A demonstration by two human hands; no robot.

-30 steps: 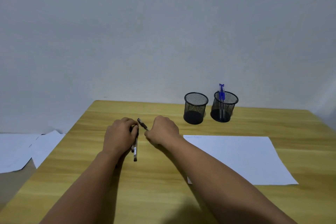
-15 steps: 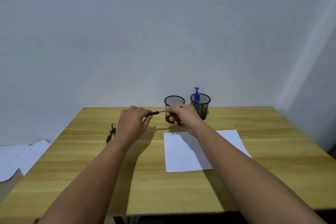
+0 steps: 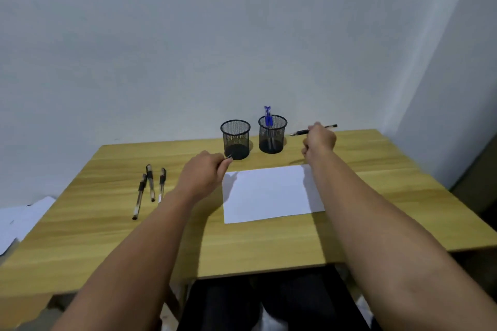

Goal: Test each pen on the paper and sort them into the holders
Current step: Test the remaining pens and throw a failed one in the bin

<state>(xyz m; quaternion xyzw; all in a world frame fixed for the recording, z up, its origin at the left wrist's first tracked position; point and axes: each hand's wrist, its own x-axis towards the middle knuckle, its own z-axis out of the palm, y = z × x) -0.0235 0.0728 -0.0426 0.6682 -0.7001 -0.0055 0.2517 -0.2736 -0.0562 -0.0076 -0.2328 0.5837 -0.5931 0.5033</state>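
My right hand (image 3: pixel 320 139) holds an uncapped black pen (image 3: pixel 300 132) above the table, to the right of the holders, tip pointing left. My left hand (image 3: pixel 203 173) pinches the pen's cap (image 3: pixel 229 156) just left of the white paper (image 3: pixel 271 192). Two black mesh holders stand at the back: the left holder (image 3: pixel 235 138) shows no pens, the right holder (image 3: pixel 272 134) has blue pens (image 3: pixel 268 116) in it. Three black pens (image 3: pixel 150 186) lie on the table at the left.
The wooden table (image 3: pixel 269 244) stands against a plain wall, with its right edge near a corner. Loose white sheets (image 3: pixel 20 220) lie off the table's left side. My dark-clothed legs (image 3: pixel 269 303) are below the front edge.
The two hands have pulled apart: the right hand carried the pen to the right of the holders, the left hand kept the cap near the paper. The camera view pulled back.
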